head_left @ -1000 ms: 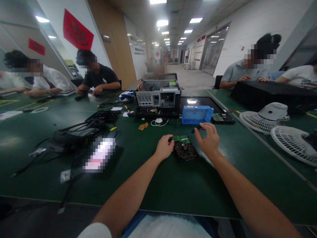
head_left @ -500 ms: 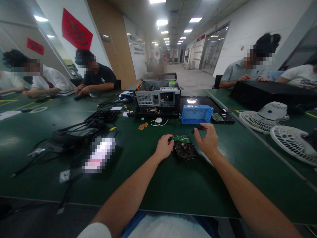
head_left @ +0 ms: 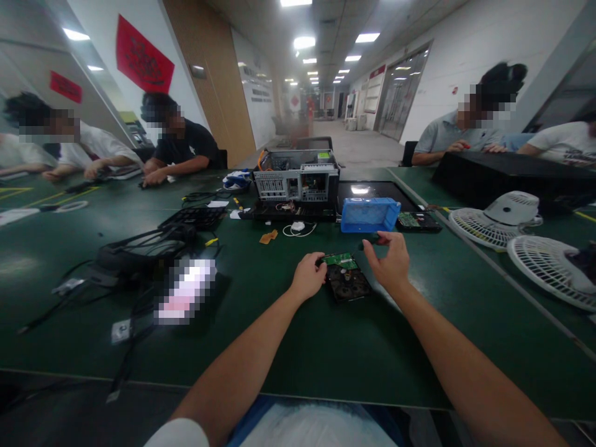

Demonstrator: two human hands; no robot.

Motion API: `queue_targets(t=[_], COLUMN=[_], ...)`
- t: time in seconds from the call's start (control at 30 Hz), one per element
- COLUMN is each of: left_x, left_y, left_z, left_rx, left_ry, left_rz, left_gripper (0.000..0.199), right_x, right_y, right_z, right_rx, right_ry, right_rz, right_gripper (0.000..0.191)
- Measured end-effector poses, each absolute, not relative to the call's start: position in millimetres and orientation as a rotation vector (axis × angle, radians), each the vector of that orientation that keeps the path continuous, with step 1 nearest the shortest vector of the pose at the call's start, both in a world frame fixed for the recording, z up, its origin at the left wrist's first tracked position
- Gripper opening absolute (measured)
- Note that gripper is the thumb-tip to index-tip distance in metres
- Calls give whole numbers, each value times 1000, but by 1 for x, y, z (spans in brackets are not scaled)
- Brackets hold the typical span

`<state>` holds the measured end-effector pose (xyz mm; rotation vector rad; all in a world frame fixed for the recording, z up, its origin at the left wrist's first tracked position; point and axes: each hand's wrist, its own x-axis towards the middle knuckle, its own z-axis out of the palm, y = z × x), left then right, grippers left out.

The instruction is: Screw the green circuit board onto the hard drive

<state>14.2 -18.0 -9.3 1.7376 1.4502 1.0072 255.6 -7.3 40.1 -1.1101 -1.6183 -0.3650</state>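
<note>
A hard drive (head_left: 349,284) with a green circuit board at its top edge lies on the green table in front of me. My left hand (head_left: 310,275) grips the drive's upper left corner between thumb and fingers. Just right of the drive, my right hand (head_left: 392,259) is raised, its thumb and fingers round a small dark object (head_left: 370,242) that is too small to name. Behind that hand stands a blue plastic box (head_left: 370,215). Another circuit-board drive (head_left: 419,221) lies to the right of the box.
An open computer case (head_left: 298,183) stands at the back centre, with a dark screen (head_left: 379,191) beside it. White fan parts (head_left: 552,267) lie on the right. A black headset (head_left: 135,254), cables and a lit phone (head_left: 186,292) are on the left. Several people sit at the table.
Both of my hands stay almost where they were, with the right fingers shifted very slightly. On the left, a person in black has lowered a hand towards the table.
</note>
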Motion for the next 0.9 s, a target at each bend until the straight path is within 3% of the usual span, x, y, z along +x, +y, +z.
queue_targets(t=[0.9], left_x=[14], left_y=[-20], left_z=[-5], left_rx=[1691], left_ry=[1446], left_rz=[967], left_gripper=[36], right_x=[257], right_y=[-4], right_z=[39], right_rx=[-1032], right_ry=[-1608], right_rz=[-361], right_gripper=[29])
